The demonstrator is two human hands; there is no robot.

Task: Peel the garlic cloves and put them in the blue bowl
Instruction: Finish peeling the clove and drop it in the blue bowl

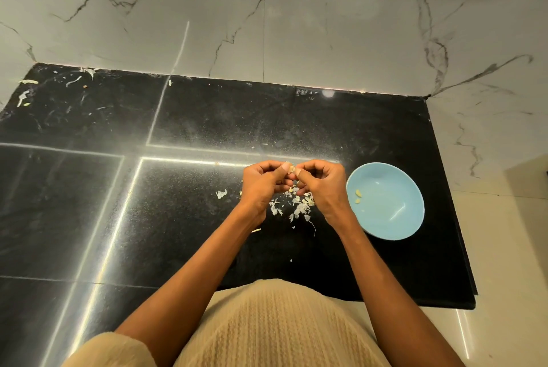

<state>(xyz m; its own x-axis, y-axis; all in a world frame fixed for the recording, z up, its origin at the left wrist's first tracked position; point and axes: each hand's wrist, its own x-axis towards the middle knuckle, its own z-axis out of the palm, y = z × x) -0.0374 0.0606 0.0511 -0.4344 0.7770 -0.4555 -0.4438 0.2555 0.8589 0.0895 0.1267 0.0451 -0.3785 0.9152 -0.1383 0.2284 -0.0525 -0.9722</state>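
Pinching one garlic clove [292, 169] btw both thumbs, left hand [264, 181] & right hand [321, 181] curl around it above the black counter [207, 117]. Blue bowl [385, 201] sits just right, w/ peeled cloves [358, 195] inside; skins [296, 203] lie under hands.

Glossy black stone counter [207, 117]; glossy blue bowl [394, 218].

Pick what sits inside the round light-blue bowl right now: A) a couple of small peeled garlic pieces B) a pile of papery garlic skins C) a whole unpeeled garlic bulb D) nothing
A: two small pale peeled garlic pieces lie near the left inner wall of the round light-blue bowl, while the papery garlic skins lie on the black countertop beneath the hands.
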